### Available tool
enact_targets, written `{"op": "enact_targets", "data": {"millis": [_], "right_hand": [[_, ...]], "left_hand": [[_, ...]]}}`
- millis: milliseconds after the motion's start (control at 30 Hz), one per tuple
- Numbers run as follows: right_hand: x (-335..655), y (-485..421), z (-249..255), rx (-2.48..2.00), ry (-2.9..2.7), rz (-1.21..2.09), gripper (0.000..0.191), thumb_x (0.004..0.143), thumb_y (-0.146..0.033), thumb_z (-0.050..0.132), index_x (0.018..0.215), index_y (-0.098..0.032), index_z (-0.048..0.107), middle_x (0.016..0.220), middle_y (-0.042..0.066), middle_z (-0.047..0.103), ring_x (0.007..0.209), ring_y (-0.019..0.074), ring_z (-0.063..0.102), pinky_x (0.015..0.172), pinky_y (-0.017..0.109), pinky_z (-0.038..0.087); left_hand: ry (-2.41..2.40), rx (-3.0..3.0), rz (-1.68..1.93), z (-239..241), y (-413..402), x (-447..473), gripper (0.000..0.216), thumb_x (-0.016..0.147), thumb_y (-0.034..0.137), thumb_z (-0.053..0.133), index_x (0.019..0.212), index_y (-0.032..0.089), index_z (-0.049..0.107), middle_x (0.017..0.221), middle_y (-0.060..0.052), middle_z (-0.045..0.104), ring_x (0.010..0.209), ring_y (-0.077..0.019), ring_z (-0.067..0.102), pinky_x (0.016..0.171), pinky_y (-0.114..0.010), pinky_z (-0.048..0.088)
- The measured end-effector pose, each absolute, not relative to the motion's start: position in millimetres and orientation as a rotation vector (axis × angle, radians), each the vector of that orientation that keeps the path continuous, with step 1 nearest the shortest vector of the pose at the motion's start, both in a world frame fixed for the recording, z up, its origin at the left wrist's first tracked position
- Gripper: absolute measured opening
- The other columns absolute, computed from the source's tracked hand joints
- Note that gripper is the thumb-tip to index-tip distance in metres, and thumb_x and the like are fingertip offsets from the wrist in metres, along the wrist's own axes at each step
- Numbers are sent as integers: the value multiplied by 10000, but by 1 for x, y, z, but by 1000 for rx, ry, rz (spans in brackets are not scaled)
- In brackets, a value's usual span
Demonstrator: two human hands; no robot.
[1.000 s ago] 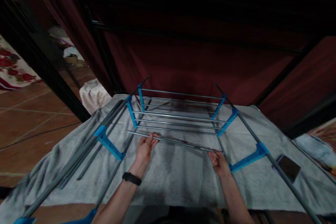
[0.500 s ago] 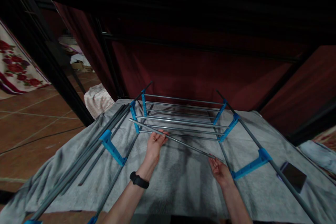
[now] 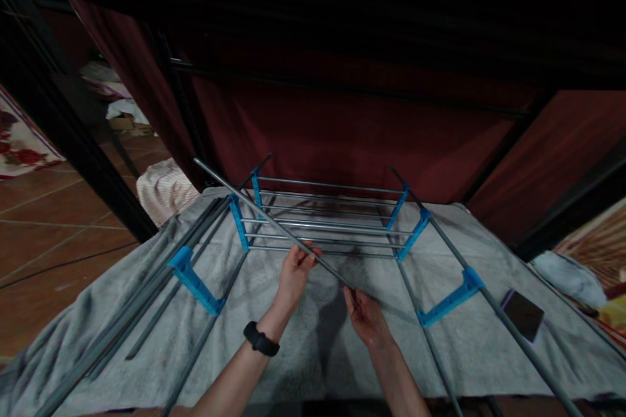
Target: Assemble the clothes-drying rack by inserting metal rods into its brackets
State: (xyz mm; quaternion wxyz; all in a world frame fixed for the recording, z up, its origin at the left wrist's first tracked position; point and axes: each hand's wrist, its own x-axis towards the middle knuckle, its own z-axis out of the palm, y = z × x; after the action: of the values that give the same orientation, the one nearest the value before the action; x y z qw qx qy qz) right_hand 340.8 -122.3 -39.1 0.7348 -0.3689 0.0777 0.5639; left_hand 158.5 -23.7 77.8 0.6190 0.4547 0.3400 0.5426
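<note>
A thin grey metal rod [image 3: 259, 212] slants from upper left to lower right in front of me. My left hand [image 3: 296, 268], with a black band on its wrist, pinches it along its lower half. At its lower right end, my right hand [image 3: 364, 314] has its fingers closed on the rod. Beyond my hands lies a rack frame of grey tubes with blue plastic brackets [image 3: 239, 223], joined by several cross rods [image 3: 337, 229]. Nearer, a blue bracket [image 3: 198, 283] sits on the left tubes and another blue bracket [image 3: 450, 300] on the right tubes.
A grey blanket [image 3: 313, 352] lies under the frame. Several loose grey tubes [image 3: 151, 319] rest along its left side. A phone [image 3: 523, 315] lies at the right. Dark red curtains [image 3: 352, 130] hang behind, and a tiled floor [image 3: 59, 228] shows at the left.
The rod has tilted more steeply, its far end rising to the upper left. My right hand has moved left, closer to my left hand. The view has shifted slightly right.
</note>
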Motion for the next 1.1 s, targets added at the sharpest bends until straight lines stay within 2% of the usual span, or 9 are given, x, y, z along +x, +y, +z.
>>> {"op": "enact_targets", "data": {"millis": [133,267,367,467,600,667,767,900,1100], "right_hand": [[323,-125,-22,-900,110,1518,198,887,-57,796,1020,-204,783,989,64,891,867,186,879,836,296,750],[322,-130,-10,-1021,-40,1578,316,772,-25,800,1046,-180,776,1004,83,889,771,169,834,771,279,710],[334,-129,-5,-1049,-91,1440,424,652,11,754,1020,-200,778,963,44,873,767,156,808,779,262,685],[348,-127,-3,-1004,-132,1333,482,583,19,720,1000,-215,780,971,27,866,805,160,804,815,270,675],[364,-123,1,-1009,-154,1235,352,690,-45,789,986,-233,774,964,36,859,812,188,810,842,328,680],[370,-121,4,-1021,-148,1193,286,745,-90,831,984,-236,775,952,43,859,817,209,817,884,374,689],[378,-119,5,-1033,-148,1159,289,737,-117,886,984,-230,786,963,65,872,871,242,837,954,426,687],[386,-117,-3,-1053,-120,1120,301,733,-151,897,1010,-224,802,1034,97,898,950,249,847,982,421,684],[395,-117,-23,-1045,-54,1088,236,776,-202,916,915,-262,734,954,35,884,928,230,852,1005,425,697]], "left_hand": [[777,1173,1264,79,-22,162,515,916,476,830,1345,255,653,955,-33,798,994,-247,770,980,-427,607],[780,1469,1266,91,-7,154,573,1028,476,680,1540,231,602,922,-13,731,938,-233,731,960,-411,598],[791,1643,1240,98,4,146,571,1062,467,622,1574,215,624,942,-23,730,927,-233,712,961,-414,605],[804,1738,1253,97,8,141,481,1054,436,617,1472,224,724,1016,-60,772,989,-255,730,1034,-444,614],[817,1867,1244,82,8,139,385,1056,383,603,1352,277,825,1221,-130,808,1192,-306,749,1150,-461,584],[851,1982,1151,71,8,137,413,1079,358,554,1379,287,828,1213,-144,805,1182,-315,748,1125,-469,596],[907,2114,1009,52,9,132,437,1067,279,523,1373,283,834,1173,-147,795,1129,-318,736,1106,-502,606],[979,2251,827,28,9,125,560,1003,116,457,1399,271,821,1168,-142,782,1120,-303,726,1137,-515,592],[1063,2451,503,9,-1,121,755,897,-42,379,1442,261,804,1195,-147,787,1149,-299,746,1141,-495,565]]}}
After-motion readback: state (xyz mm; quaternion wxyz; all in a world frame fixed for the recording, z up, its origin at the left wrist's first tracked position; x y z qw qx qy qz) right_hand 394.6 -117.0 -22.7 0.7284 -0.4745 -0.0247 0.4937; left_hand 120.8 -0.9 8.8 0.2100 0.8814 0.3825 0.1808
